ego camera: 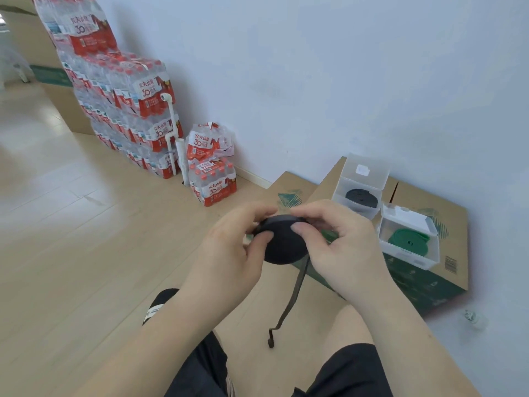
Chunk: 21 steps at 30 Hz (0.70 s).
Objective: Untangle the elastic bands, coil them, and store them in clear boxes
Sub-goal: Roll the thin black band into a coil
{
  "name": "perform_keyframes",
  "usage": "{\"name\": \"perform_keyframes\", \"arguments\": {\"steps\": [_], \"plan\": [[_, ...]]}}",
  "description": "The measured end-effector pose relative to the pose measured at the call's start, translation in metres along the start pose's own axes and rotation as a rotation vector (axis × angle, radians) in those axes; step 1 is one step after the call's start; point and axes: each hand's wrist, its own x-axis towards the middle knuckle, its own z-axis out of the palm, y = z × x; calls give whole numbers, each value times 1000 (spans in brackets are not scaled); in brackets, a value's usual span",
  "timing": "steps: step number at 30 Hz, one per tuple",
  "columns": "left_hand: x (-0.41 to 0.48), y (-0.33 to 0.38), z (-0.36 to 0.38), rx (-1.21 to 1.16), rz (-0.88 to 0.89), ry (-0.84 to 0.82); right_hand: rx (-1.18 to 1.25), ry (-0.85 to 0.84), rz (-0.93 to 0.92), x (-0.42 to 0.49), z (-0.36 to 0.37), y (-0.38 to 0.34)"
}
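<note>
A pale wood-look floor (71, 224) met a plain white wall (343, 67). Against the wall on the left stood a tall stack of shrink-wrapped water bottle packs (128, 110) with red labels. A white pipe (173, 130) rose in front of it, and a smaller stack of packs (211, 173) sat just beside the pipe.

The person was seen from above, with dark shorts (343, 373) at the bottom edge. Both bare hands were raised in the middle of the view, holding a black elastic band (282, 245) wound into a flat round coil. The left hand (229, 253) gripped the coil's left side, its fingers curled behind and its thumb pressed on the face. The right hand (343, 247) pinched the coil's upper right edge, thumb on the front and fingers curled over the top. A loose tail (294, 287) of the same band hung down from the coil between the forearms, its end bent just above the floor.

To the right, a flattened cardboard box (415, 196) lay against the wall. Two clear boxes sat on it, lids open. The far clear box (342, 190) held a coiled black band (362, 197). The near clear box (412, 253), just beside it, held a coiled green band (406, 237).
</note>
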Motion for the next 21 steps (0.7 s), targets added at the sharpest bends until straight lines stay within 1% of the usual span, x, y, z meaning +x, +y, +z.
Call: {"name": "perform_keyframes", "arguments": {"steps": [1,2,5,7,8,9,10,12,13,15,16,18,21], "plan": [[1,1,-2,-89,-77,21,80,21,100,0,-2,0],[2,1,-3,-188,-147,40,135,27,163,-1,-4,0],[3,-1,-3,-451,-272,90,201,21,189,-8,-3,3],[3,-3,-1,-519,-301,94,238,35,183,-10,0,5],[2,-4,0,-503,-313,81,227,37,164,-10,0,5],[1,-6,1,-436,-312,60,191,31,122,-10,1,5],[0,-8,1,-320,-281,45,135,17,62,-8,0,5],[-1,-8,-2,-77,-125,32,8,-16,-54,-6,-1,5],[-1,-8,-2,-2,-20,21,-29,-29,-90,-4,-2,5],[0,-4,-3,73,136,-32,-59,-46,-136,0,-3,4],[1,-2,-4,84,168,-50,-64,-50,-155,1,-3,3],[3,3,-5,52,153,-40,-26,-28,-110,3,-2,0],[4,5,-6,-120,-7,26,119,51,117,0,-2,-3]]}}
